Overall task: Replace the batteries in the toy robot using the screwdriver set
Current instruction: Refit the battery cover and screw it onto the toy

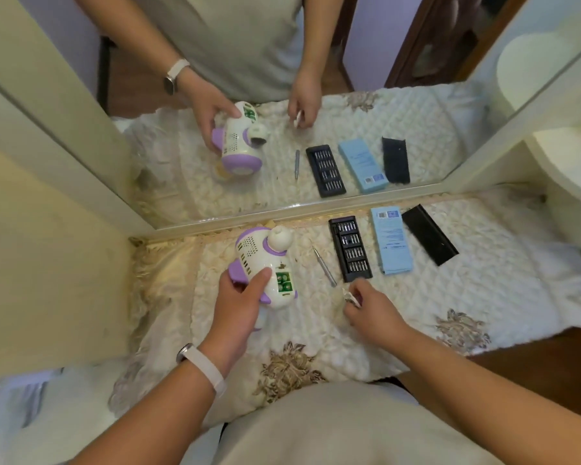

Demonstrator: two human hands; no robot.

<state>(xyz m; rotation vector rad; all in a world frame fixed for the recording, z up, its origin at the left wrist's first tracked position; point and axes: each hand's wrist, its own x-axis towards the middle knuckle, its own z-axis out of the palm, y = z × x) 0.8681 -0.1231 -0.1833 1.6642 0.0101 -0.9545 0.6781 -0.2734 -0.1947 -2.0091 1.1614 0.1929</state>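
The white and purple toy robot [262, 260] lies on its front on the quilted cloth. Its battery bay [284, 281] is uncovered and green batteries show inside. My left hand [239, 303] grips the robot's lower body, thumb resting beside the bay. To the right, my right hand [366, 305] pinches a small whitish piece [350, 297], likely the battery cover. A slim grey screwdriver [324, 266] lies between robot and the open black bit tray [349, 250].
A light blue box [392, 239] and a black sleeve [430, 234] lie right of the bit tray. A mirror [282, 209] stands along the cloth's far edge and repeats the scene. A cream wall panel [47, 263] closes the left side.
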